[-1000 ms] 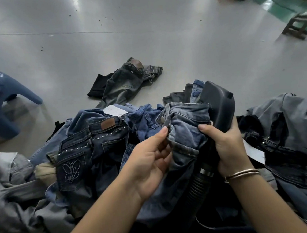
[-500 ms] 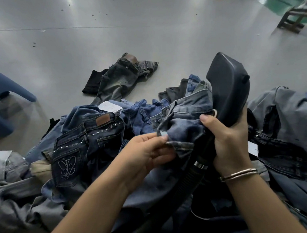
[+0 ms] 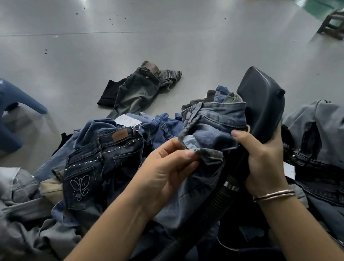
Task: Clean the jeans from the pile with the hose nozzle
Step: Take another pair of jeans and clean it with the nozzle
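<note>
Nozzle (image 3: 264, 105) has risen in your right hand (image 3: 262, 160), which grips its neck with a fold of the jeans (image 3: 213, 125) above the pile (image 3: 112, 159), while your left hand (image 3: 167, 169) now pinches the hem, so cleaning looks ready to start.

The hose nozzle (image 3: 264, 105) has risen and tilted upright, and the left hand (image 3: 165, 169) (earlier open-fingered) now pinches the jeans (image 3: 213, 125) hem.
</note>
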